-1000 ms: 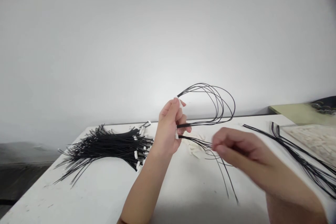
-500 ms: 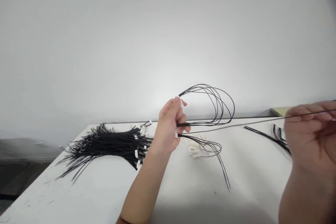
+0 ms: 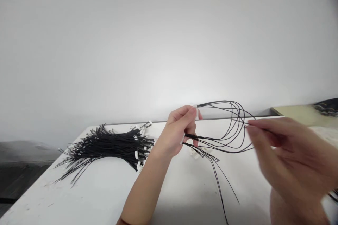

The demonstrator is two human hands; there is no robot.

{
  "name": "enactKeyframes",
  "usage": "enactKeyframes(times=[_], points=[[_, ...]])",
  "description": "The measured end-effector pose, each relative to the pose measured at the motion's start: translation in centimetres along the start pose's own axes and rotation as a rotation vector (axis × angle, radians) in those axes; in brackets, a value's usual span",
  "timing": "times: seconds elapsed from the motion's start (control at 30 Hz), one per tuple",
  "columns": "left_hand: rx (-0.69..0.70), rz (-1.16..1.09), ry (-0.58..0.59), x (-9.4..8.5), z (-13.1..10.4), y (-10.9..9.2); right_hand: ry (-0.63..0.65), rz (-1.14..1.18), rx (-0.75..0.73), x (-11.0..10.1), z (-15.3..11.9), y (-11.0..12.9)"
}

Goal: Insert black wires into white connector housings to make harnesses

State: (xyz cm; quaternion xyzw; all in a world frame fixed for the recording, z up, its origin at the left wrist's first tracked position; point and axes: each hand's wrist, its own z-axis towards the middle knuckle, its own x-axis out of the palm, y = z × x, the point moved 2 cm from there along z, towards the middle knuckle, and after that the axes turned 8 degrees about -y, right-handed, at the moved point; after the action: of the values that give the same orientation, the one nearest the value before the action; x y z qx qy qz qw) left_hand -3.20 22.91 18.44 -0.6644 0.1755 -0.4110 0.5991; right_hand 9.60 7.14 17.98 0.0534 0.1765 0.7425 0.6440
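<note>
My left hand point(image 3: 182, 128) is closed on a wire harness, pinching a white connector point(image 3: 196, 111) between thumb and finger. A second white connector point(image 3: 182, 138) pokes out lower in the same hand. Thin black wires point(image 3: 239, 121) loop rightward from the upper connector and back to the fist. Other loose wires point(image 3: 221, 186) hang down below the hand. On the right, my right hand point(image 3: 285, 151) pinches a black wire end between thumb and forefinger, close to the loop; its outline is slightly blurred.
A thick bundle of black wires point(image 3: 111, 144) with white connectors lies on the white table point(image 3: 100, 197) at left. More white connectors point(image 3: 196, 152) sit behind the left hand. At right stands a yellowish bin point(image 3: 293, 110) near dark wires point(image 3: 329, 107).
My right hand has come leftward from the right edge to the wire loop, now pinching a wire end. My left hand has shifted a little to the right with the harness.
</note>
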Motion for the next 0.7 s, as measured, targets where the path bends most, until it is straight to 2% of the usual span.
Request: enactKeyframes(times=[0.03, 0.1, 0.2, 0.5, 0.7], points=[[-0.009, -0.003, 0.020, 0.1, 0.0, 0.1, -0.026, -0.031, -0.043, 0.7, 0.0, 1.0], [-0.029, -0.011, 0.051, 0.3, 0.0, 0.2, 0.000, -0.026, -0.118, 2.1, 0.0, 2.2], [-0.056, -0.019, 0.080, 0.5, -0.1, 0.4, 0.005, -0.016, -0.209, 3.2, 0.0, 2.7], [-0.066, -0.011, 0.083, 0.5, -0.2, 0.2, 0.023, -0.037, -0.214, 3.2, -0.1, 2.3], [-0.067, 0.024, 0.058, 0.6, -0.2, 0.2, 0.038, -0.143, -0.267, 3.2, -0.1, 2.4]])
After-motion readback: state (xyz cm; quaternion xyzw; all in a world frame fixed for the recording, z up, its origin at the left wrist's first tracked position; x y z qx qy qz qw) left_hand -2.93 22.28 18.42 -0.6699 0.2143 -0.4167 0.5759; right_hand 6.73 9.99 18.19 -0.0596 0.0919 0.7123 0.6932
